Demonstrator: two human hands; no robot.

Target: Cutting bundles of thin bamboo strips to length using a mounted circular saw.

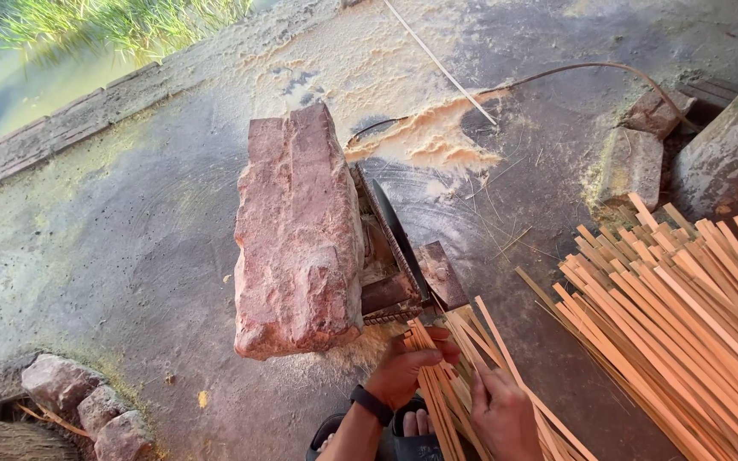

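Observation:
My left hand (409, 369), with a black band on the wrist, grips a bundle of thin wooden strips (437, 397) near its far end. My right hand (504, 414) lies on the same bundle a little nearer to me. The strip ends point at a small cutting machine with a dark round blade (396, 230) just beyond my hands. A large reddish stone (297, 235) sits on the machine's left side. My foot in a dark sandal shows under the bundle at the bottom edge.
A big pile of long wooden strips (685, 316) fans out on the right. Sawdust (437, 137) covers the concrete floor behind the blade, with a cable (591, 68) running across it. Bricks (634, 162) lie at the back right, stones (87, 401) at the bottom left, water and grass beyond the edge.

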